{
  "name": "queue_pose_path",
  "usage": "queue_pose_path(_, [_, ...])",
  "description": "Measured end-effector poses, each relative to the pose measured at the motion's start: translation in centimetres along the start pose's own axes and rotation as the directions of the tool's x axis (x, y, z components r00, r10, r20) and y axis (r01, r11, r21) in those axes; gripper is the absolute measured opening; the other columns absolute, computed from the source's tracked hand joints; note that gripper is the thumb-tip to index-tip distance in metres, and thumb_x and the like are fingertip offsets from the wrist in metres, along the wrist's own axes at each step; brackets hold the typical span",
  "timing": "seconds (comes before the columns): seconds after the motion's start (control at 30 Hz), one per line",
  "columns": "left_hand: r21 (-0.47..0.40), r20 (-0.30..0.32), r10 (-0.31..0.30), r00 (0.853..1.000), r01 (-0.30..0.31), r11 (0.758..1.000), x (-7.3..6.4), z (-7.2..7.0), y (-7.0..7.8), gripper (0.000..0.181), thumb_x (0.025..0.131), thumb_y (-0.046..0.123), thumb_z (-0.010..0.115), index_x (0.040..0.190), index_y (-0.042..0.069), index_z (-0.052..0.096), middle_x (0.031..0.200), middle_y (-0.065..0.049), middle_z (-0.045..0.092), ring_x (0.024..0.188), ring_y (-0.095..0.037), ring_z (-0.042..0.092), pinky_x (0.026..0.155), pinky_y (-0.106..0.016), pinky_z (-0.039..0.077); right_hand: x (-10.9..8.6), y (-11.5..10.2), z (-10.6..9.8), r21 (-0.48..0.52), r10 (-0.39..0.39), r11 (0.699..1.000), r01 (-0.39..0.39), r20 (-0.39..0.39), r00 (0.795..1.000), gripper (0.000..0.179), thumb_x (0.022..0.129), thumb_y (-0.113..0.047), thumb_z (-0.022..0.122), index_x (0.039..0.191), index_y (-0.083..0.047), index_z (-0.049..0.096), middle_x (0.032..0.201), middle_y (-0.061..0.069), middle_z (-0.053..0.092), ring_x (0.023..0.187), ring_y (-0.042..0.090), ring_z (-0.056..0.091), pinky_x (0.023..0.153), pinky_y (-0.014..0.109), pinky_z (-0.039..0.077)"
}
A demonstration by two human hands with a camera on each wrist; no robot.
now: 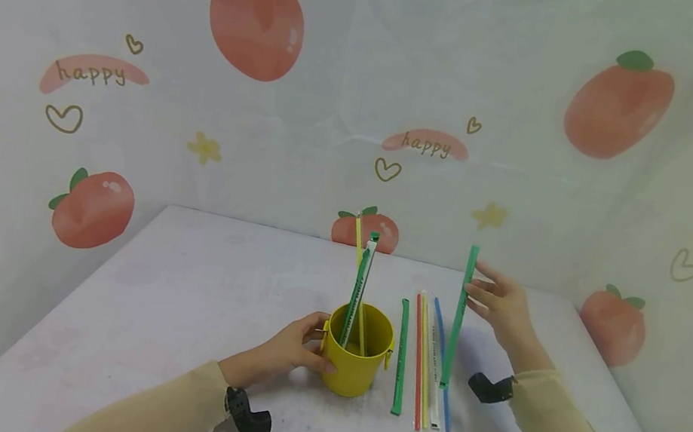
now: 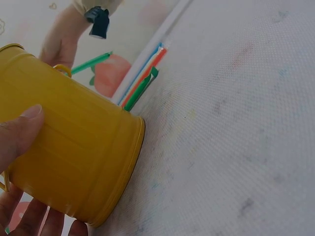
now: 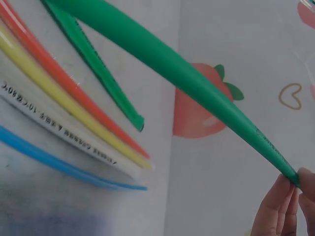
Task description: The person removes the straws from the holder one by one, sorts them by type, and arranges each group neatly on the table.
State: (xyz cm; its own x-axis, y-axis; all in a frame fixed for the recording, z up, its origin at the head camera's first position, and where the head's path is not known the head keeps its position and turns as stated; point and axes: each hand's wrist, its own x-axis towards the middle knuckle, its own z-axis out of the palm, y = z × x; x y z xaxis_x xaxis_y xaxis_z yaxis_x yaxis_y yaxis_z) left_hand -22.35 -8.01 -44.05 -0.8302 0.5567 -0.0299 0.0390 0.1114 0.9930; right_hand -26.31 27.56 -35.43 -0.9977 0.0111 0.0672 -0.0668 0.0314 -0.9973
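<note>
My left hand (image 1: pixel 297 345) holds a small yellow bucket (image 1: pixel 350 379) from its left side, thumb in front and fingers behind, as the left wrist view also shows. Upright in the bucket lean several straws, among them a wrapped green straw (image 1: pixel 354 301), a white one and a yellow straw (image 1: pixel 362 329). To the right, my right hand (image 1: pixel 505 311) pinches a green wrapped straw (image 1: pixel 456 334) near its upper end between thumb and fingertips. That straw hangs nearly vertical, overlapping the blue straw (image 1: pixel 439 314) in the head view. Dark print runs along its wrapper in the right wrist view.
Between bucket and right hand, straws lie side by side on the white table (image 1: pixel 226 280): a green straw (image 1: pixel 401 359), a red straw (image 1: pixel 416 365), a yellow straw (image 1: pixel 425 374), a white printed straw (image 1: pixel 434 383) and the blue one. A fruit-patterned curtain (image 1: pixel 346 55) stands behind.
</note>
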Motion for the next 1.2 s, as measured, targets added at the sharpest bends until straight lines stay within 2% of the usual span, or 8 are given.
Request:
queue_pose_path(0.23, [-0.013,0.006,0.005,1.000,-0.005,1.000,0.0,0.0,-0.1,0.067,0.073,0.008,0.076,0.131,0.011,0.042,0.130,-0.006,0.045,0.125,-0.025,0.041,0.105,-0.047,0.031,-0.3,0.8,-0.7,-0.106,0.032,0.994,-0.031,0.013,0.999,0.063,0.087,-0.008,0.063,0.141,0.001,0.032,0.101,0.002,0.056,0.086,0.004,0.062,0.081,0.024,0.051])
queue_pose_path(0.47, [-0.003,0.006,0.001,1.000,-0.001,1.000,0.0,0.0,0.1,0.067,0.073,0.010,0.077,0.131,0.011,0.043,0.130,-0.007,0.046,0.124,-0.025,0.042,0.105,-0.046,0.031,-0.5,1.4,-1.3,-0.105,0.052,0.993,-0.049,0.020,0.998,0.063,0.086,-0.005,0.063,0.139,0.006,0.031,0.095,-0.001,0.061,0.083,0.003,0.062,0.080,0.025,0.052])
queue_pose_path(0.67, [0.013,0.001,0.004,1.000,-0.004,1.000,0.0,0.0,0.1,0.067,0.073,0.011,0.078,0.130,0.011,0.043,0.130,-0.006,0.046,0.123,-0.025,0.043,0.105,-0.047,0.032,-0.6,2.1,-1.8,-0.169,0.083,0.982,-0.082,0.005,0.996,0.062,0.087,-0.006,0.063,0.139,0.005,0.031,0.096,-0.001,0.061,0.083,0.003,0.062,0.082,0.028,0.051])
queue_pose_path(0.83, [0.015,0.004,0.007,1.000,-0.007,1.000,0.0,0.0,0.2,0.067,0.074,0.011,0.077,0.131,0.011,0.042,0.130,-0.006,0.046,0.123,-0.025,0.043,0.105,-0.047,0.031,-0.8,2.7,-2.2,-0.187,0.112,0.976,-0.110,0.001,0.994,0.063,0.087,-0.006,0.063,0.140,0.005,0.030,0.098,0.003,0.062,0.083,0.002,0.062,0.080,0.026,0.052])
queue_pose_path(1.0, [0.011,0.006,0.006,1.000,-0.006,1.000,0.0,0.0,0.2,0.068,0.074,0.009,0.077,0.132,0.010,0.042,0.130,-0.006,0.046,0.124,-0.026,0.043,0.105,-0.048,0.030,-0.8,3.3,-2.5,-0.205,0.146,0.968,-0.145,-0.010,0.989,0.062,0.087,-0.005,0.062,0.139,0.005,0.031,0.096,0.002,0.063,0.082,0.002,0.062,0.080,0.025,0.052])
queue_pose_path(1.1, [0.018,0.000,0.001,1.000,-0.001,1.000,0.1,0.0,0.1,0.068,0.073,0.010,0.077,0.132,0.011,0.042,0.130,-0.005,0.047,0.124,-0.026,0.043,0.105,-0.048,0.030,-0.9,3.6,-2.5,-0.217,0.177,0.960,-0.179,-0.026,0.984,0.062,0.086,-0.005,0.063,0.140,0.003,0.032,0.100,0.006,0.063,0.083,0.002,0.062,0.081,0.026,0.052])
queue_pose_path(1.2, [0.026,-0.007,-0.008,1.000,0.008,1.000,0.1,0.0,0.0,0.069,0.073,0.011,0.078,0.132,0.011,0.042,0.129,-0.004,0.048,0.124,-0.026,0.043,0.105,-0.048,0.031,-0.9,3.8,-2.5,-0.245,0.202,0.948,-0.205,-0.035,0.979,0.063,0.087,-0.008,0.063,0.140,0.002,0.032,0.111,0.018,0.059,0.085,0.003,0.062,0.083,0.028,0.051])
